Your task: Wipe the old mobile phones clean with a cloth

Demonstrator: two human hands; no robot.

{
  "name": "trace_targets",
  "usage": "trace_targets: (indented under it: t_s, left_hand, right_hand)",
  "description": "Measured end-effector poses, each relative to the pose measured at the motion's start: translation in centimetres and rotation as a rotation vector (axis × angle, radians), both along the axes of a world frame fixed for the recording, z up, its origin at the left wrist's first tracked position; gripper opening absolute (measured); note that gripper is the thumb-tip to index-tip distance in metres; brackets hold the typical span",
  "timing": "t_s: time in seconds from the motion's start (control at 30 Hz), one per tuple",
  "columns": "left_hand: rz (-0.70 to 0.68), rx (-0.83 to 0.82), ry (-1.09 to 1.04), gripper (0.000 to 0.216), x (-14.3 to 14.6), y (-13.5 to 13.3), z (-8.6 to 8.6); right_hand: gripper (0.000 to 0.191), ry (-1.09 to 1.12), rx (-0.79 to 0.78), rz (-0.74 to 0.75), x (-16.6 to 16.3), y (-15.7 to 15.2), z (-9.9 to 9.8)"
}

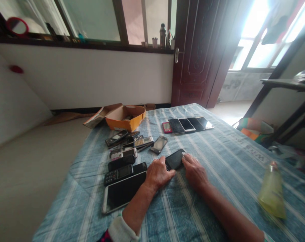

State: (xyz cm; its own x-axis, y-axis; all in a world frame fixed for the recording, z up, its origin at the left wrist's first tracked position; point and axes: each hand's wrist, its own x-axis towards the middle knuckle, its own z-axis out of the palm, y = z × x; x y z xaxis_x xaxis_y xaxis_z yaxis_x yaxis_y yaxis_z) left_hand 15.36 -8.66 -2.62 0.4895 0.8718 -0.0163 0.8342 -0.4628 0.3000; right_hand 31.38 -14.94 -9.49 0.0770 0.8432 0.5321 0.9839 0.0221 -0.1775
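Note:
A dark smartphone (174, 159) lies on the blue striped cloth between my hands. My left hand (158, 174) grips its left edge, with the thumb along the near side. At the phone's right end, my right hand (194, 168) has its fingers pressed together over a small white scrap (184, 154) that looks like a tissue, mostly hidden under the fingertips. A scuffed old phone (159, 145) lies just beyond my left hand. Left of that hand are a large white-framed device (124, 192), a black keypad phone (118, 174) and several other old phones.
An open orange cardboard box (126, 118) stands at the back left. A row of phones, including a white-edged one (187, 125) and a small red one (167, 127), lies at the back. A bottle of yellow liquid (272, 193) stands at right. A dark red door (195, 57) rises behind.

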Motion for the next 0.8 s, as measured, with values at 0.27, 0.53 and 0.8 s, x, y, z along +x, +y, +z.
trace_targets:
  t_s: [0.27,0.53,0.8]
  left_hand:
    - [0.0,0.0,0.014,0.037,0.1,0.0,0.0]
    - [-0.011,0.001,0.008,0.033,0.0,0.1,-0.1]
    - [-0.024,0.016,0.018,0.034,0.1,0.3,-0.3]
  right_hand:
    - [0.036,-0.011,0.062,-0.034,-1.0,0.1,-0.6]
    - [0.033,0.127,-0.01,0.124,-1.4,2.0,0.7]
    - [0.035,0.151,-0.026,0.319,-2.1,1.8,1.6]
